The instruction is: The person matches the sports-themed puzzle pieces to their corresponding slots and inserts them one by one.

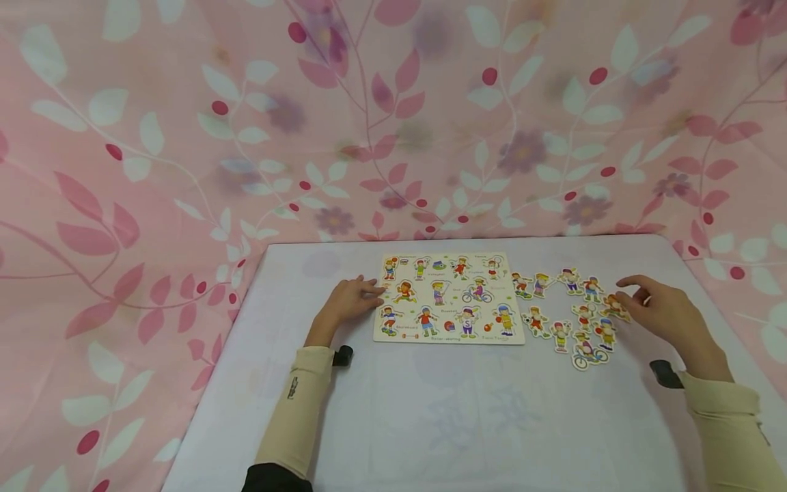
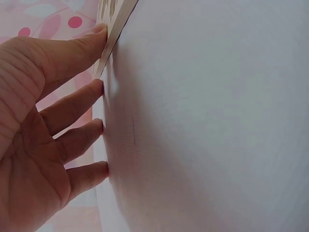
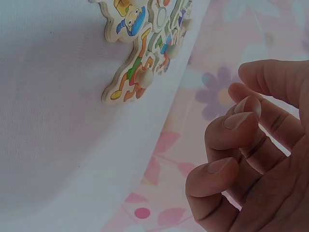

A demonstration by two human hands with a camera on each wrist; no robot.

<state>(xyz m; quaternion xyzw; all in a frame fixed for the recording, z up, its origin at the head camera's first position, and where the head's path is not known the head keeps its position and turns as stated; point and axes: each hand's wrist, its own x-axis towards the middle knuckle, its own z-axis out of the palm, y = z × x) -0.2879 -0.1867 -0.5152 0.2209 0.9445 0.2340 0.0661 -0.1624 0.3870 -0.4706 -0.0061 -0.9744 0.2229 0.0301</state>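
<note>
A flat wooden peg puzzle board (image 1: 513, 333) printed with children playing sports lies on the table. My left hand (image 1: 349, 302) rests at its left edge; in the left wrist view the thumb and index fingertip touch the board's edge (image 2: 116, 36), and the other fingers reach down to the cloth. To the right of the board lie several loose puzzle pieces (image 1: 561, 336), cut out as children. My right hand (image 1: 667, 311) hovers by the rightmost piece (image 1: 613, 307), fingers loosely bent with nothing in them. The right wrist view has a knobbed runner piece (image 3: 130, 79) apart from the fingertips.
A white cloth (image 1: 461, 424) covers the table. Behind and at the sides hangs a pink leaf-patterned curtain (image 1: 393, 137). A cyclist piece (image 1: 590, 354) lies nearest the front of the loose group. Small dark cameras (image 1: 343, 356) are strapped at both wrists.
</note>
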